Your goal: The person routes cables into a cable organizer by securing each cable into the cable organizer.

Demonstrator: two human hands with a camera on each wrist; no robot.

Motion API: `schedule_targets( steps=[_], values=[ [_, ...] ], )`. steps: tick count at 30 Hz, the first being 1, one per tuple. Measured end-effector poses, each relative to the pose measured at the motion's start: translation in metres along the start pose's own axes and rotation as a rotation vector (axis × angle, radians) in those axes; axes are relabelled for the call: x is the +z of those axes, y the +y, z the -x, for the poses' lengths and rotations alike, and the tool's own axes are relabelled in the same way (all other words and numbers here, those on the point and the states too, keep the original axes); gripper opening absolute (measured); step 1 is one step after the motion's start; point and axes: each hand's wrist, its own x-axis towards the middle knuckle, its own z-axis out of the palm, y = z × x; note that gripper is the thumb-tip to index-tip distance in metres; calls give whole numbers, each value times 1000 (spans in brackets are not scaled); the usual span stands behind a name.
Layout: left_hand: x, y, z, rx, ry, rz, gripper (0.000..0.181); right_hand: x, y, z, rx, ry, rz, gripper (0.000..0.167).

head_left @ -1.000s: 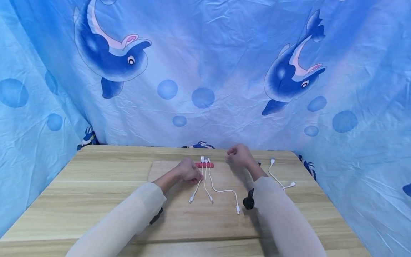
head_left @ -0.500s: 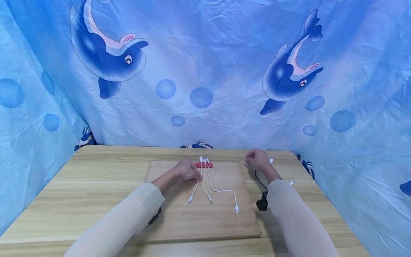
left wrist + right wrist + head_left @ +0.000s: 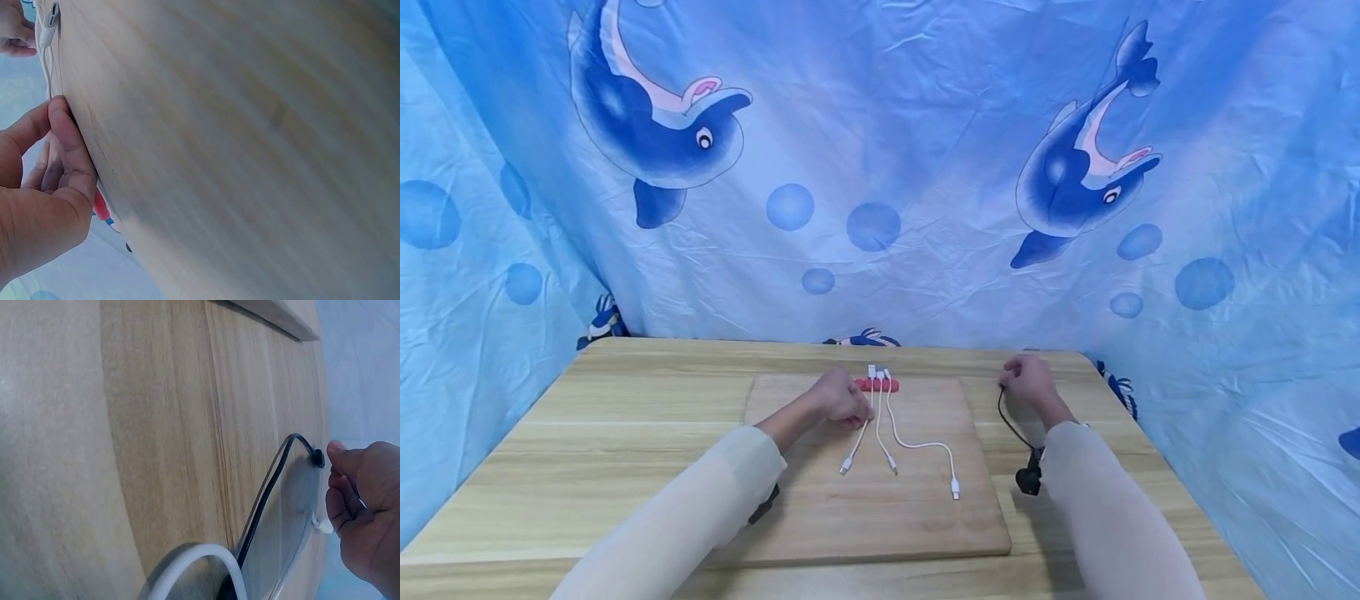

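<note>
My left hand point(image 3: 842, 400) pinches the leftmost of several white USB cables point(image 3: 857, 446) on a wooden board. In the left wrist view, thumb and forefinger of the left hand point(image 3: 56, 156) meet on the thin white cord. The cables' upper ends sit in a red cable holder point(image 3: 891, 386) at the board's far edge. Right of the board, my right hand point(image 3: 1028, 382) is by the end of a black cable point(image 3: 1011, 425). In the right wrist view its loosely curled fingers appear just short of the black connector point(image 3: 319, 457), with nothing visibly held.
The wooden board point(image 3: 880, 525) lies on a wood-grain table point(image 3: 587, 467). Beside the black cable, a white cable point(image 3: 200, 553) loops near the right wrist camera. A blue dolphin-print curtain point(image 3: 880, 125) hangs behind the table and along both sides.
My right hand has moved right, from beside the red holder past the board to the black cable's end. It now covers the white cable there. The left hand keeps its pinch.
</note>
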Motion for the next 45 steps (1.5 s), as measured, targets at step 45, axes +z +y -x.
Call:
schedule_targets(
  steps=[45],
  values=[
    [-2, 1, 3, 26, -13, 44, 9, -11, -12, -5, -142, 12, -116, 17]
  ],
)
